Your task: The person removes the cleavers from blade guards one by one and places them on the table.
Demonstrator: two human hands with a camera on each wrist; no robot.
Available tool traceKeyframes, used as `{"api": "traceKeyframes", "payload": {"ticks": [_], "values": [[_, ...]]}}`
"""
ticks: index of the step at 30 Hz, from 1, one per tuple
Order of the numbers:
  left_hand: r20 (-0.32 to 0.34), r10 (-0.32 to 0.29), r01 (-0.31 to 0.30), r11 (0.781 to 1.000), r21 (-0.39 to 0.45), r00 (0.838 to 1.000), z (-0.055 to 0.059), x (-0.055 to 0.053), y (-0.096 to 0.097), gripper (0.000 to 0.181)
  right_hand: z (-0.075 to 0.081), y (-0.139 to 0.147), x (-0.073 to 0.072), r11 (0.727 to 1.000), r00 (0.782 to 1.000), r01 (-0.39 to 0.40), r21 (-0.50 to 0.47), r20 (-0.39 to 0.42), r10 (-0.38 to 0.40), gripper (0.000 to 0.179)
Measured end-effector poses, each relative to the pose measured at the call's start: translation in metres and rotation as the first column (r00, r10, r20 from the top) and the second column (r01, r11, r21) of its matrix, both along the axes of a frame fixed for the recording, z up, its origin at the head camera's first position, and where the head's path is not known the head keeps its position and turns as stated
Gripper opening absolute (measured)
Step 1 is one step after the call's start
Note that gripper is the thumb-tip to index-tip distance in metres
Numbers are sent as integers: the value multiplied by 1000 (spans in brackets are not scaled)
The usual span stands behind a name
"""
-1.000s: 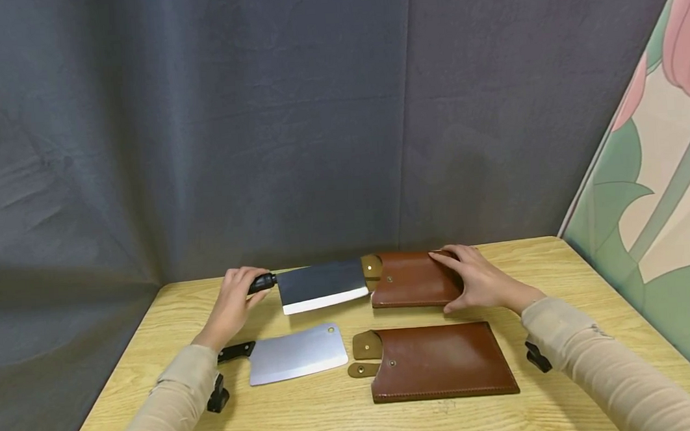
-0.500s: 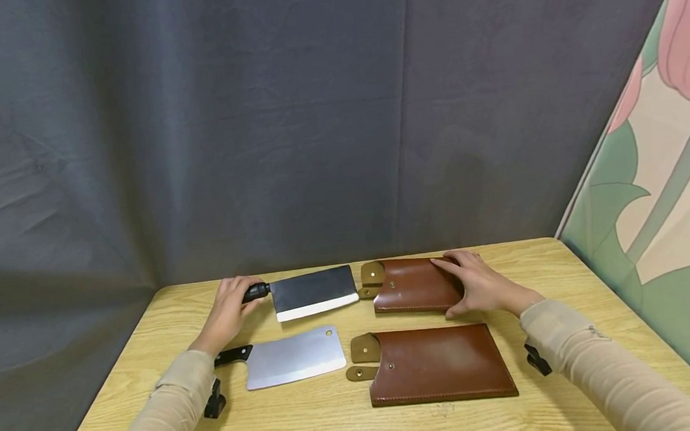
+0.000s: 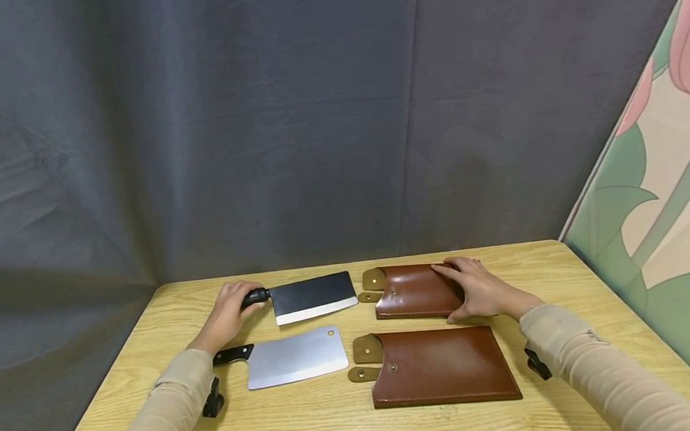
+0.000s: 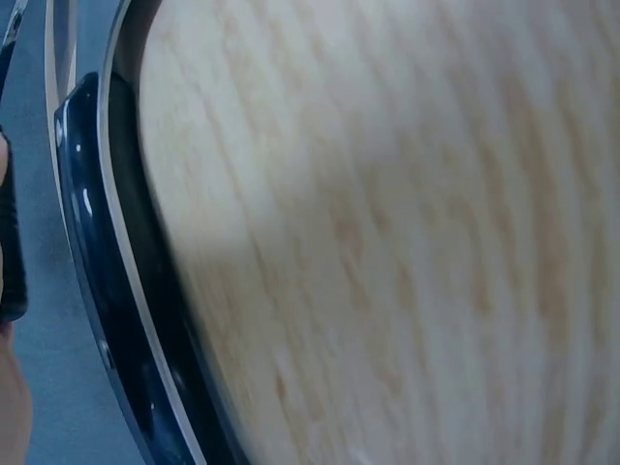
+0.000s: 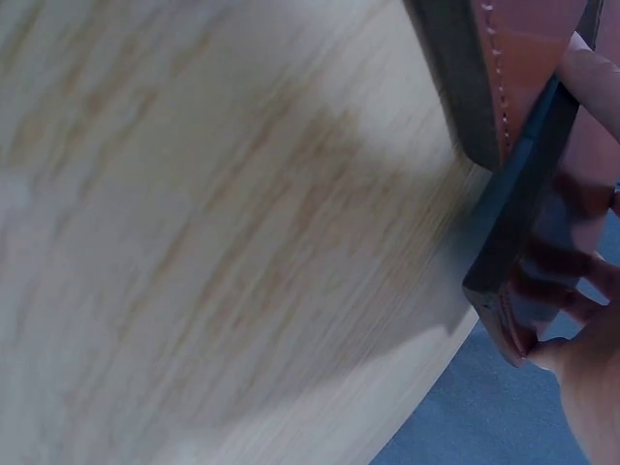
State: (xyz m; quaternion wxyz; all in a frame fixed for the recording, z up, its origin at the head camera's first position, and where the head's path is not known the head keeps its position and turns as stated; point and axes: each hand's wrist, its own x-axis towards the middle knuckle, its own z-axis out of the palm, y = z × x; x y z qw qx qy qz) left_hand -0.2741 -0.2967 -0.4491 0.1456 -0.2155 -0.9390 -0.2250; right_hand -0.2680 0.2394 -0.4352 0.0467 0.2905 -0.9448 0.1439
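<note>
My left hand (image 3: 226,316) grips the black handle of a cleaver with a dark blade and bright edge (image 3: 314,296); in the left wrist view that handle (image 4: 10,242) shows at the far left. Its blade tip points right, just short of the flap and strap of a brown leather knife sheath (image 3: 416,291). My right hand (image 3: 482,289) holds this sheath by its right end, thumb at the near edge and fingers over the far side. The right wrist view shows the held sheath (image 5: 562,232) with fingers and thumb around its end.
In front lies a silver cleaver (image 3: 296,358) with a black riveted handle. A second, larger brown sheath (image 3: 446,366) lies to its right, mouth facing left. Both rest on the wooden table (image 3: 309,419). A dark curtain (image 3: 293,127) hangs behind; a flowered panel (image 3: 668,237) stands right.
The dark cleaver and the sheath beyond it have come lower and nearer. The blade tip, earlier overlapping the sheath's flap, now stands apart from it. Both hands keep their holds.
</note>
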Motion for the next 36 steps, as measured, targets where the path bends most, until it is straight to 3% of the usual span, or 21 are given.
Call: {"api": "traceKeyframes", "payload": {"ticks": [7,23,30,34,36], "values": [[113,-7,8,1000,-6,994,0,-1,0,39,0,2,1,1000,1000,-1,7,26,1,109],[184,29,-21,999,-48,982,-7,-3,-3,43,-9,3,-3,1000,994,-4,3,109,3,109],[269,75,-57,996,-74,960,0,1,4,46,-8,3,-2,1000,991,-4,-5,132,5,110],[313,95,-80,995,-59,945,-2,6,9,55,-10,4,-2,1000,992,-11,-22,129,14,108],[305,104,-93,994,-51,947,-5,8,13,59,-11,4,-2,999,993,-21,-42,119,26,105]]}}
